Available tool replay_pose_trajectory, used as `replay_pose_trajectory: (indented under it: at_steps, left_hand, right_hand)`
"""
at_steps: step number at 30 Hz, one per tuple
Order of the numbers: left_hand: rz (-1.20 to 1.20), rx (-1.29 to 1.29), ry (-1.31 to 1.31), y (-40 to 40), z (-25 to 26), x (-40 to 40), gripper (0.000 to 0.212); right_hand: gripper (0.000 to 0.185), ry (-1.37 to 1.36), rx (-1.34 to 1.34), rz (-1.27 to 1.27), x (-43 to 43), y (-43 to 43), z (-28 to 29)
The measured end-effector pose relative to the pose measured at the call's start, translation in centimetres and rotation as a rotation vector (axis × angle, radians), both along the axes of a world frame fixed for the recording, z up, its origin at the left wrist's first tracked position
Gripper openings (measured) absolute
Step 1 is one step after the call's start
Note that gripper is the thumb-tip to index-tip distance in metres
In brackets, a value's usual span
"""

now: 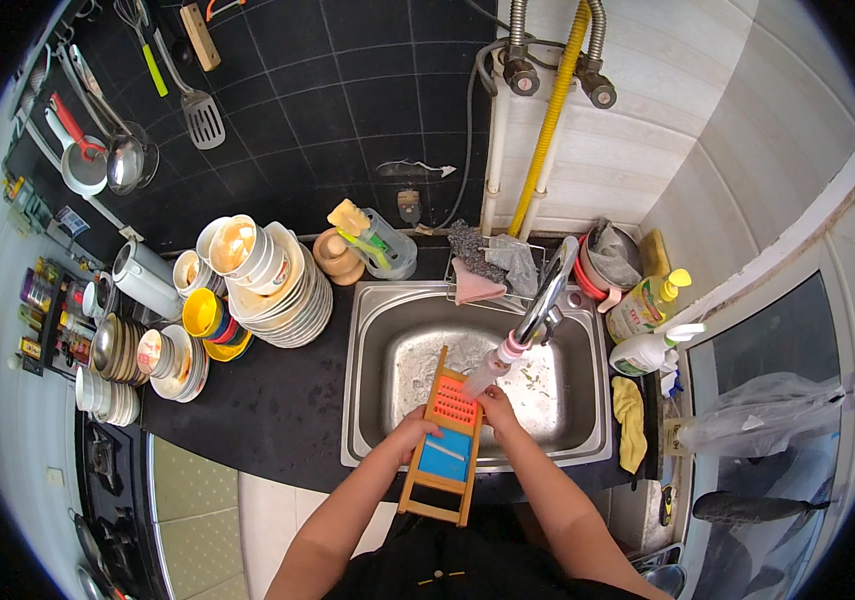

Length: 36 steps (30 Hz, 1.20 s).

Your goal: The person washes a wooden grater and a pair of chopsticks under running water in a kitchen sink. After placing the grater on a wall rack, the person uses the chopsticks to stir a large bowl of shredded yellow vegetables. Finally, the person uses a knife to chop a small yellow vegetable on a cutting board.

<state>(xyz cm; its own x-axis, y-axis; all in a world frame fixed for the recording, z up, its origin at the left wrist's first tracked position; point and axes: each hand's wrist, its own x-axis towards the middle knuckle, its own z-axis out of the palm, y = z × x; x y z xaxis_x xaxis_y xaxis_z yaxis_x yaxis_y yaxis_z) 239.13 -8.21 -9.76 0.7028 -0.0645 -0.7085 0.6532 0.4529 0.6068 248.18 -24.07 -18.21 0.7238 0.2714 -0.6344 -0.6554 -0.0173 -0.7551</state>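
Observation:
A wooden-framed grater and slicer board [444, 451] slants over the front rim of the stainless steel sink [367, 360], its upper end above the basin. It has an orange grating panel and a blue slicing panel with a blade slot. My left hand [414, 435] grips the frame's left rail, thumb over the blue panel's top edge. On the opposite rail, beside the orange panel, my right hand [497, 409] holds the frame. Water runs from the chrome faucet [547, 292], through its pink-ringed spout, onto the orange panel. Small green scraps lie in the basin.
Stacked bowls and plates [285, 300] crowd the counter left of the sink. A wire rack [495, 292] with cloths stands behind the basin. Along the right side are a yellow-capped detergent bottle [641, 306], a spray bottle [645, 352] and a yellow cloth [628, 424].

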Motion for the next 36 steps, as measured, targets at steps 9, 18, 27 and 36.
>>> replay_pose_trajectory:
  at_steps: [9, 18, 27, 36]
  left_hand:
    - [0.046, -0.128, -0.032, -0.5, -2.1, -0.3, 0.057]
    - [0.258, 0.203, -0.230, -2.1, -4.0, 0.8, 0.052]
    - [0.288, 0.001, 0.004, 0.4, -3.9, 2.6, 0.029]
    - [0.614, 0.165, -0.178, -0.2, -2.5, 2.6, 0.028]
  right_hand:
    - [0.036, 0.012, 0.048, -0.178, 1.1, -0.3, 0.7]
    - [0.041, -0.050, 0.160, 0.125, 1.0, -0.8, 0.1]
    - [0.027, -0.302, 0.034, 0.336, 2.7, -0.4, -0.5]
    - [0.027, -0.585, -0.487, 0.516, 3.9, -2.0, 0.7]
